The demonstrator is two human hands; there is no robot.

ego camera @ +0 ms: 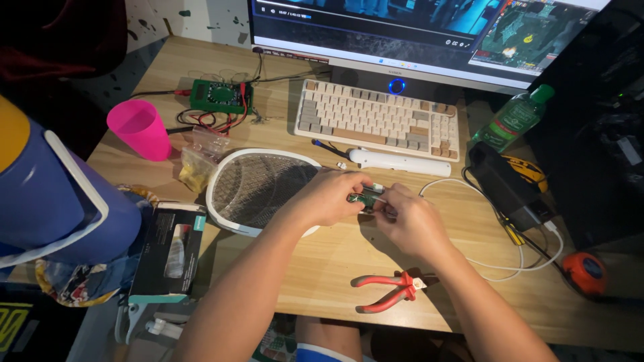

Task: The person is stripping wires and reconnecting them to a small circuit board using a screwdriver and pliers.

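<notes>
I see a small green circuit board held just above the middle of the bench, between my 2 hands. Its long axis runs roughly left to right across the view, tilted slightly; most of it is hidden by fingers, so I cannot tell which end is which. My left hand has its fingers curled and pinching the board's left end. My right hand has its fingers pressed together on the board's right end.

Just left of the hands lies a white racket-shaped bug swatter head with dark mesh, flat on the bench, partly under my left wrist. Its detached white handle lies beyond the hands, long axis left to right, just in front of a beige keyboard. Red-handled pliers lie near my right forearm, jaws pointing right.

For containers: a pink cup stands upright at the left; I cannot see its contents. A small clear bag beside it holds yellowish bits. A green bottle with a green cap lies tilted at the right. A green multimeter with red leads sits at the back left.
</notes>
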